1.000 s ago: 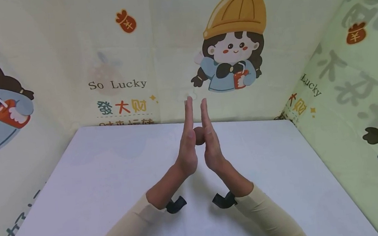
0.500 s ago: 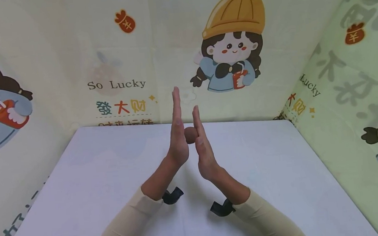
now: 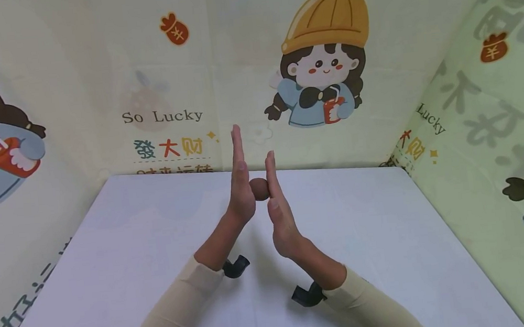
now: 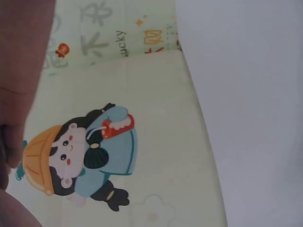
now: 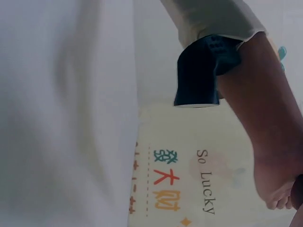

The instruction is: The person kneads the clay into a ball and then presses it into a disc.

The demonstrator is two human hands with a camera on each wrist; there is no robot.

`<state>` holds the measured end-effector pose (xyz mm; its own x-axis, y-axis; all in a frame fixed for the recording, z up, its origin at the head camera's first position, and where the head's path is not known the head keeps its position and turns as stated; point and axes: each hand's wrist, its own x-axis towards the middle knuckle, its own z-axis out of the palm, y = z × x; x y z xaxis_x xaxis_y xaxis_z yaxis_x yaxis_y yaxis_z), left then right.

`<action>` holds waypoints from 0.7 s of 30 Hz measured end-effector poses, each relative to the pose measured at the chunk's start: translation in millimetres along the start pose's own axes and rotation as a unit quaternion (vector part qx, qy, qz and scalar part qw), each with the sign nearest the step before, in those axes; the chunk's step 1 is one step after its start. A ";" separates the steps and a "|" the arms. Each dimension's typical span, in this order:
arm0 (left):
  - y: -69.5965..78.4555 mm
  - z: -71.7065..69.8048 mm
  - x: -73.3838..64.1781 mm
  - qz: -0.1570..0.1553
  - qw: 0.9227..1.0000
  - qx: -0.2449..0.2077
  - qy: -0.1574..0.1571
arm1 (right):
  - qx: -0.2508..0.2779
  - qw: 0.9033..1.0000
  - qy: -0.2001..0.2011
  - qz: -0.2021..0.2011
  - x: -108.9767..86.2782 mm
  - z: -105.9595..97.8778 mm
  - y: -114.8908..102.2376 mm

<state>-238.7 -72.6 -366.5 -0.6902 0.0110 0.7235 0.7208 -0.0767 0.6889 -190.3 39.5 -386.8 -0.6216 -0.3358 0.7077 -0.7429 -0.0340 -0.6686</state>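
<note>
Pressing brown ball (image 3: 259, 189) between left hand (image 3: 242, 189) and right hand (image 3: 282, 215), both flat and straight-fingered, raised above white worktop (image 3: 373, 237).

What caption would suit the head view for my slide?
A brown ball held between the straight-fingered left hand and right hand above a white table, cartoon-printed backdrop behind.

Ball (image 3: 260, 189): plain brown. Table (image 3: 367, 227): white, faint lavender cast. Sleeves (image 3: 172, 309): plain beige. Wrist devices (image 3: 309, 295): black. Backdrop (image 3: 235, 29): pale cream, greener at right, printed with cartoon figure (image 3: 324, 68) in orange ribbed hat (image 3: 330, 17), light-blue dress (image 3: 304, 116), dark bow (image 3: 309, 97); red pouch (image 3: 176, 30); teal, red, yellow characters (image 3: 170, 148).
</note>
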 end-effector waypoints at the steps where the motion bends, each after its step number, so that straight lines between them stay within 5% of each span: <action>1: -2.0 -0.3 -0.6 -0.002 1.000 0.002 0.000 | 0.000 1.000 -0.001 -0.001 0.2 -0.3 -1.1; 10: -17.9 5.3 -14.9 -0.056 0.997 -0.036 -0.031 | -0.009 1.000 0.007 -0.025 5.9 -5.4 -8.5; 21: -27.5 16.7 -33.4 -0.074 0.994 -0.046 -0.060 | -0.008 0.999 0.013 -0.041 7.4 -11.8 -10.2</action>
<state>-234.4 -54.2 -408.9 -0.7717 0.1480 0.6185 0.5994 -0.1561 0.7851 -190.3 48.4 -372.0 -0.5641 -0.3078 0.7662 -0.7956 -0.0456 -0.6041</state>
